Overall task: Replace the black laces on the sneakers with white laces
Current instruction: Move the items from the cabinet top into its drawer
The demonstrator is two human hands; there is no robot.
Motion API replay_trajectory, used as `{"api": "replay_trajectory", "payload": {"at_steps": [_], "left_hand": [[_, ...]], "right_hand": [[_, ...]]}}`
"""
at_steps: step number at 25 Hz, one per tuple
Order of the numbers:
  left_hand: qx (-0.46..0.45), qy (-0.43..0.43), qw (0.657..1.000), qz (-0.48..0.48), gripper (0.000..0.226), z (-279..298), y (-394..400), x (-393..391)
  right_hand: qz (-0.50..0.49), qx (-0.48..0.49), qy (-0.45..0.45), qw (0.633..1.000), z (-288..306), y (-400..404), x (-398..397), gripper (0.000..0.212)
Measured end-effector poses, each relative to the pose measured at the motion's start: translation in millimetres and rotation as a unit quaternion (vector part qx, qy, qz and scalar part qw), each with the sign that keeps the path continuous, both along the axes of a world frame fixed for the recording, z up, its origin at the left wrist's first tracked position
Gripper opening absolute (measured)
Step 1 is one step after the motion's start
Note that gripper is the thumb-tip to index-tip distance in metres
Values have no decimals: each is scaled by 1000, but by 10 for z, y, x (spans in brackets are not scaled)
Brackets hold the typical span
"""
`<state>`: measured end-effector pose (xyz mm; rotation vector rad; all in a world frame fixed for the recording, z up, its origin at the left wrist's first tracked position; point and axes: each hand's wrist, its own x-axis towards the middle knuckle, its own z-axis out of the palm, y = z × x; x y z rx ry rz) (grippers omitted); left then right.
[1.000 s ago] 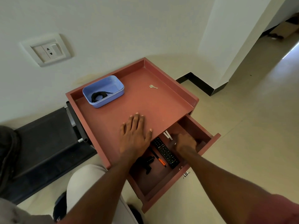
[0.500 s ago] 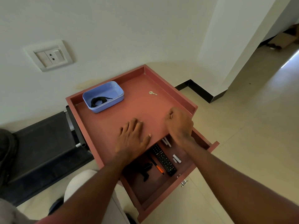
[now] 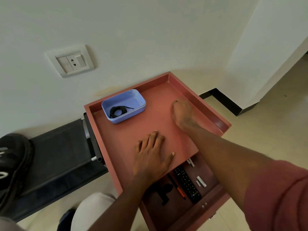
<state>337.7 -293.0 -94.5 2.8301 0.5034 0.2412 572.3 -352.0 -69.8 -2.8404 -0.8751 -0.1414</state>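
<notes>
No legible text, not even on the remote control [image 3: 186, 184].

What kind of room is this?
Probably a room in a home. There is a small red table with an open drawer holding a TV remote, a wall socket and a tiled floor.

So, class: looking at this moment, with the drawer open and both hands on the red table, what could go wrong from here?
1. The drawer stands open under the right arm, towards the person; a knee could knock it.
2. The left hand presses flat near the table front edge; leaning hard might tip it.
3. The right hand is curled over the spot where a small key lay; whether it is gripped cannot be seen, so it could drop.
</notes>
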Motion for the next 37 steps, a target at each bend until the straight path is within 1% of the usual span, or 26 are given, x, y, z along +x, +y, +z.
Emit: {"api": "replay_trajectory", "payload": {"at_steps": [2, 4, 6, 8, 10, 11, 12, 14, 16, 18, 21, 22, 23, 25, 26, 27, 31, 32, 33, 35, 37], "left_hand": [[1, 0, 1000, -2, 67, 6, 5, 0], [4, -1, 1000, -5, 67, 11, 2, -7], [6, -2, 1000, -6, 67, 14, 3, -11], [6, 2, 1000, -7, 68, 30, 0, -22], [4, 6, 1000, -11, 69, 34, -8, -28], [5, 5, 1000, -12, 69, 33, -12, -29], [6, 5, 1000, -14, 69, 24, -11, -34], [7, 10, 1000, -17, 69, 14, 0, -40], [1, 20, 1000, -23, 70, -5, 10, -46], [-7, 33, 999, -33, 72, -24, 20, -68], [-29, 64, 996, -52, 77, -22, 44, -103], [-35, 70, 995, -58, 77, -14, 52, -108], [-39, 73, 995, -62, 77, 2, 60, -112], [-45, 77, 994, -65, 77, 22, 71, -123], [-45, 80, 994, -67, 78, 31, 72, -125], [-46, 86, 993, -68, 78, 36, 73, -126], [-53, 105, 991, -70, 79, 44, 76, -139], [-54, 109, 990, -70, 79, 46, 75, -146], [-57, 114, 990, -68, 79, 47, 63, -160], [-59, 122, 989, -60, 79, 47, 32, -195], [-55, 128, 989, -54, 79, 29, -16, -243]], "right_hand": [[-9, 24, 20, 999, -11, -30, -83, 16], [-26, 33, 46, 998, -33, -84, -191, 15], [-57, 79, 94, 991, -59, -184, -309, 15], [-104, 133, 142, 975, -32, -329, -506, 16], [-180, 147, 144, 962, 9, -488, -729, 26], [-232, 141, 141, 952, 44, -551, -846, 37], [-288, 139, 146, 936, 68, -594, -950, 50], [-382, 164, 169, 894, 134, -649, -1112, 76], [-417, 193, 187, 868, 160, -696, -1196, 90], [-445, 230, 198, 843, 124, -751, -1203, 94], [-499, 336, 246, 760, 155, -801, -1224, 98], [-500, 353, 264, 745, 136, -815, -1217, 95], [-493, 360, 280, 740, 127, -826, -1216, 91], [-478, 362, 301, 741, 58, -874, -1194, 85], [-476, 367, 312, 736, -13, -915, -1170, 81], [-469, 376, 316, 734, -70, -963, -1161, 75], [-433, 369, 324, 755, -129, -1197, -1159, 27], [-431, 355, 320, 766, -102, -1242, -1191, 19], [-427, 330, 309, 783, -102, -1299, -1229, 14], [-408, 234, 300, 830, -165, -1411, -1312, 11], [-360, 114, 308, 873, -224, -1498, -1403, 11]]}}
